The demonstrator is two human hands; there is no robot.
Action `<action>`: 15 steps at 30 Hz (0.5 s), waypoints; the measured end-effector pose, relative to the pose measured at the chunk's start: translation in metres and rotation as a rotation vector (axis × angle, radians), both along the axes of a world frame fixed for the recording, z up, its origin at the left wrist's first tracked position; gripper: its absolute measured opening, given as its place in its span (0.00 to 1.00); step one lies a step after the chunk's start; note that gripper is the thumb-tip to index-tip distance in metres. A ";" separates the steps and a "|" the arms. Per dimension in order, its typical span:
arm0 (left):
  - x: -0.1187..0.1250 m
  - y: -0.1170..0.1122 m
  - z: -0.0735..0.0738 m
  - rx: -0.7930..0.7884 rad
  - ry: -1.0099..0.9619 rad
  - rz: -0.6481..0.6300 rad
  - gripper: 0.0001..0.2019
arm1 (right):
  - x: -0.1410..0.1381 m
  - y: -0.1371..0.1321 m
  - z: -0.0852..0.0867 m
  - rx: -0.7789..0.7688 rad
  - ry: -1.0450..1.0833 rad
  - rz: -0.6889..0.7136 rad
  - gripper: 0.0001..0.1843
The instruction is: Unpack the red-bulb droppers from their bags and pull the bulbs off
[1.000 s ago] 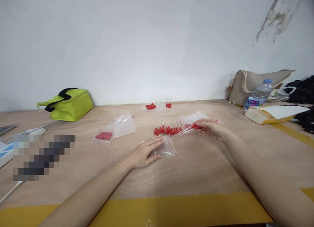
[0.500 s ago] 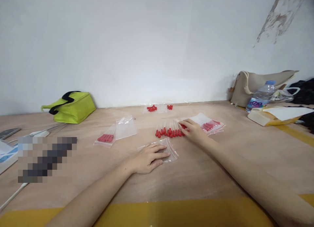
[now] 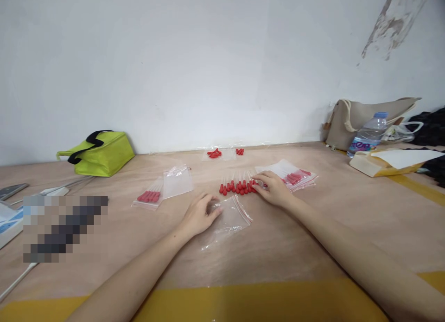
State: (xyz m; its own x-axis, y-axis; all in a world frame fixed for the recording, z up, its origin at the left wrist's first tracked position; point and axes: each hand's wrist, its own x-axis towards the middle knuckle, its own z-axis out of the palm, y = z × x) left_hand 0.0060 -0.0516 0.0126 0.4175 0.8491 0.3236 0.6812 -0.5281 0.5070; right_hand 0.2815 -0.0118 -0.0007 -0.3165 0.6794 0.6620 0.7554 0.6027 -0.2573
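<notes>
Empty zip bag: a clear zip bag (image 3: 232, 216) with a red seal strip lies flat on the worktop (image 3: 278, 247), in front of the person, just nearer than the row of droppers.
Left hand: the left hand (image 3: 200, 215) is curled at the bag's left edge, fingertips pinched on the plastic.
Droppers: a row of loose droppers (image 3: 237, 186) with red bulbs lies side by side just beyond the bag, bulbs toward the person.
Right hand: the right hand (image 3: 274, 188) rests palm down at the right end of the row, bent fingers touching the last droppers; I cannot tell whether it grips one.
Filled bags: a small stack of filled bags (image 3: 295, 177) with red bulbs inside lies just right of that hand.
Left side: a bag of droppers (image 3: 149, 196) lies beside another clear bag (image 3: 177, 180), well apart from the hands.
Far edge: two small bags of red bulbs (image 3: 222, 152) lie near the wall.
Surroundings: a lime-green bag (image 3: 99, 152) sits far left; a beige tote (image 3: 361, 118) and a water bottle (image 3: 366, 134) sit far right.
</notes>
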 end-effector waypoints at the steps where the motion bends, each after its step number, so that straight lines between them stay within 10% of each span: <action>1: -0.001 0.001 0.000 -0.042 0.017 0.043 0.15 | 0.000 -0.002 0.000 0.005 0.013 -0.011 0.12; 10: -0.028 0.022 0.015 -0.418 -0.036 -0.079 0.14 | -0.003 -0.018 -0.011 -0.040 -0.130 -0.157 0.14; 15: -0.069 0.069 0.018 -0.150 -0.191 0.551 0.11 | 0.001 -0.015 -0.011 -0.018 -0.211 -0.215 0.12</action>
